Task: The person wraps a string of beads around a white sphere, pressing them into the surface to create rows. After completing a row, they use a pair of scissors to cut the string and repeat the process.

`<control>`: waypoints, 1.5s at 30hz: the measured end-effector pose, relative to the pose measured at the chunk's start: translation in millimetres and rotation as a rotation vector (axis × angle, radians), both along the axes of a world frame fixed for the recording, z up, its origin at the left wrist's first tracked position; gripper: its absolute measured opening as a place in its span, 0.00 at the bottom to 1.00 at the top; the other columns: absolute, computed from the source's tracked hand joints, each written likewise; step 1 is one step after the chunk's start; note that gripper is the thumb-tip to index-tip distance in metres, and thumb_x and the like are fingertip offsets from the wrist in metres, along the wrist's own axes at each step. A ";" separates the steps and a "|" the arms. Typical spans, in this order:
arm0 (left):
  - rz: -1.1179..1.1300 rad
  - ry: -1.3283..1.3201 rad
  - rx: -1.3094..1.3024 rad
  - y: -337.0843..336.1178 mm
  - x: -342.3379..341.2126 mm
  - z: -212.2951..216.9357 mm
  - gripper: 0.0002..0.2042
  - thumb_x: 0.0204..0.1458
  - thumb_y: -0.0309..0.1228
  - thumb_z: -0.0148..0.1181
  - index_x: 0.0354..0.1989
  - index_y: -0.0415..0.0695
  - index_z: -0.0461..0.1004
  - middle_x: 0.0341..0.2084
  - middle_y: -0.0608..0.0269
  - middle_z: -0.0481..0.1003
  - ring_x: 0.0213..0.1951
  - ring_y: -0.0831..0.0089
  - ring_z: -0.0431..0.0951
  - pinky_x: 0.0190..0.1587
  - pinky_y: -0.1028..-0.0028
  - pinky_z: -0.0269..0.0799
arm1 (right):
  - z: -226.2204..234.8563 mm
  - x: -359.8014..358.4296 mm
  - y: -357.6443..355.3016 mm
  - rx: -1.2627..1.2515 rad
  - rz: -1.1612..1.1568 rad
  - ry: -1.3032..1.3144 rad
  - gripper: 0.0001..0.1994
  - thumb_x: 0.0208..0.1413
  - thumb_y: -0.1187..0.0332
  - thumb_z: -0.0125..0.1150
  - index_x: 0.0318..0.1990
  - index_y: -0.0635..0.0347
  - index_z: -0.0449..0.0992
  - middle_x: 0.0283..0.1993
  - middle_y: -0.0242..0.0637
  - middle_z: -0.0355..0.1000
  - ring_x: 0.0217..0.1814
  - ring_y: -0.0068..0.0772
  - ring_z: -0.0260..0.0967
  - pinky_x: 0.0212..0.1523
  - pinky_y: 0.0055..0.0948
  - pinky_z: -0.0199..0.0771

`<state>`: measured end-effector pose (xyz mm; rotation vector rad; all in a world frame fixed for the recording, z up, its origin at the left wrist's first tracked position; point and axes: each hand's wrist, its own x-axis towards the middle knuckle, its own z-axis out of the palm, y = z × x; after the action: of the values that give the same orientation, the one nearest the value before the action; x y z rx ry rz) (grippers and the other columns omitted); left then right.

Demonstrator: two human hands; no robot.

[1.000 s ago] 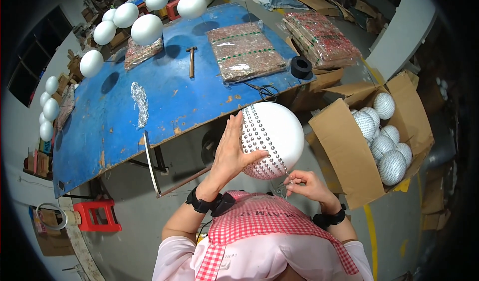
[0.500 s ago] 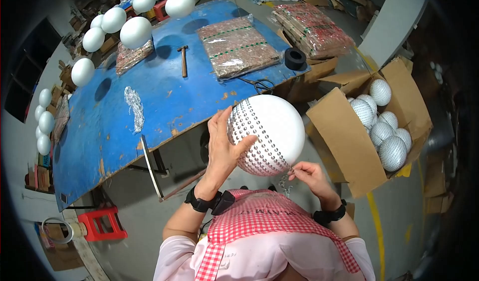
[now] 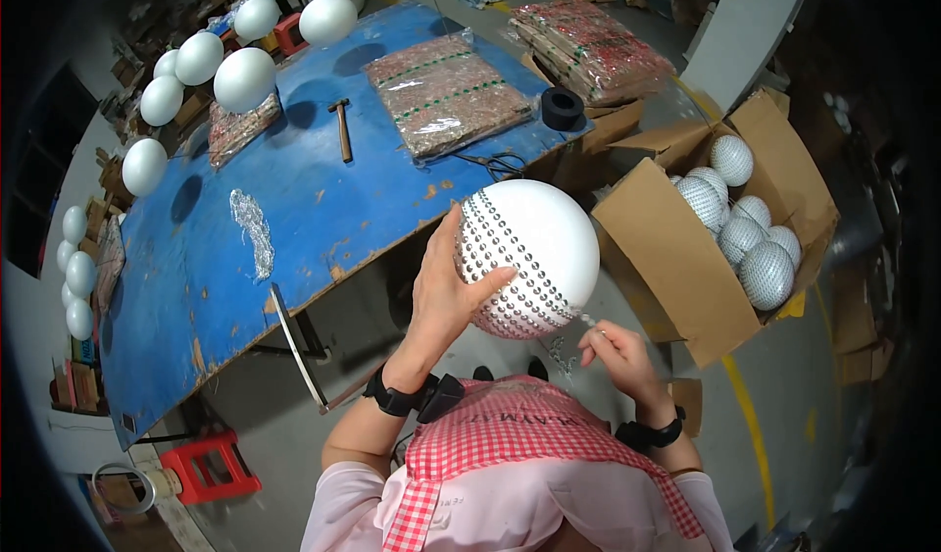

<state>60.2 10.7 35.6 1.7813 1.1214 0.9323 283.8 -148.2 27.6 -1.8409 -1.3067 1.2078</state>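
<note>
**Studded ball held over the lap**

Beyond the left hand, the blue table (image 3: 196, 277) carries plain white balls (image 3: 243, 78), flat packets (image 3: 446, 91) and a hammer (image 3: 340, 128). To the right of the right hand, an open carton (image 3: 676, 258) holds finished balls (image 3: 765, 273). The ball (image 3: 529, 258), partly covered in rows of studs, rests against the left hand (image 3: 441, 302), fingers spread round its side. Just beneath it, the right hand (image 3: 618, 351) pinches something small, perhaps a stud strand
</note>
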 end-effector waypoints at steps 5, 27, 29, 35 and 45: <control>0.001 -0.075 -0.092 3.8 -2.4 2.8 0.48 0.41 0.48 0.70 0.66 0.36 0.53 0.59 0.42 0.63 0.58 0.55 0.68 0.59 0.63 0.64 | 7.1 -8.0 -13.5 0.399 -0.119 0.297 0.08 0.57 0.75 0.52 0.35 0.68 0.78 0.28 0.32 0.73 0.30 0.20 0.68 0.32 0.23 0.68; 0.217 0.055 0.131 -9.8 7.3 5.0 0.34 0.50 0.43 0.64 0.61 0.37 0.61 0.50 0.46 0.68 0.52 0.53 0.70 0.55 0.64 0.66 | -22.9 19.5 4.2 0.594 0.078 -0.298 0.07 0.56 0.72 0.56 0.39 0.63 0.78 0.25 0.37 0.74 0.29 0.33 0.71 0.37 0.30 0.67; 0.135 0.091 0.113 -14.1 4.3 15.5 0.35 0.49 0.40 0.65 0.62 0.37 0.59 0.51 0.44 0.66 0.54 0.50 0.67 0.56 0.62 0.64 | -12.4 17.8 4.1 0.084 0.075 -0.185 0.08 0.59 0.71 0.54 0.39 0.65 0.77 0.26 0.36 0.74 0.29 0.27 0.71 0.35 0.26 0.68; 0.080 0.224 0.324 -30.6 9.8 15.3 0.43 0.43 0.43 0.69 0.66 0.39 0.55 0.62 0.39 0.55 0.63 0.42 0.57 0.63 0.57 0.55 | -5.2 28.6 -1.4 0.347 0.009 0.501 0.09 0.61 0.71 0.53 0.42 0.65 0.78 0.27 0.29 0.74 0.30 0.16 0.69 0.29 0.20 0.67; 0.048 0.117 0.363 -42.1 27.8 7.9 0.37 0.44 0.40 0.69 0.63 0.47 0.62 0.64 0.40 0.56 0.66 0.43 0.52 0.66 0.54 0.47 | 41.3 30.9 -15.9 0.874 0.224 -0.043 0.09 0.46 0.80 0.63 0.37 0.65 0.80 0.23 0.38 0.73 0.21 0.27 0.70 0.21 0.22 0.65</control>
<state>88.0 -31.5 43.5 2.1315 1.1248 1.1284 314.7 -164.1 68.9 -1.1059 -1.7280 0.5263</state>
